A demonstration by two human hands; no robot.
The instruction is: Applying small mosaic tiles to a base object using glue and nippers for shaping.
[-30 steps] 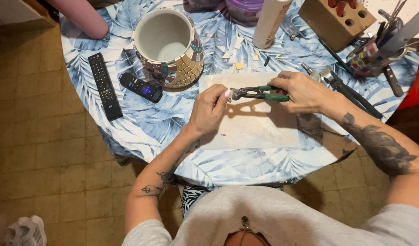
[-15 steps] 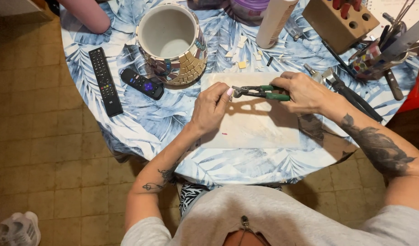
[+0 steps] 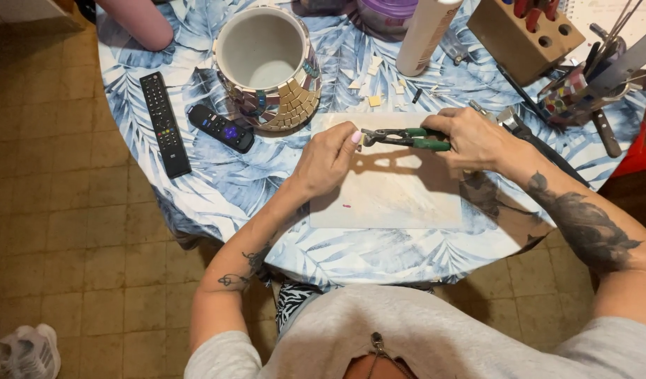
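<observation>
Pinched between thumb and fingertips, the left hand [image 3: 326,163] holds a tiny piece, too small to make out, right at the nose of the green-handled nippers [image 3: 405,138]. Further left on the leaf-print tablecloth [image 3: 217,186] lie two remote controls [image 3: 164,123], apart from the work. Behind them stands the mosaic pot [image 3: 270,67], tiled around its lower side, its upper wall bare, so the tiling looks only partly done. Loose tile chips [image 3: 374,100] lie beyond the pale board [image 3: 389,186]. At right, the right hand [image 3: 474,137] is closed around the nippers' handles above that board.
</observation>
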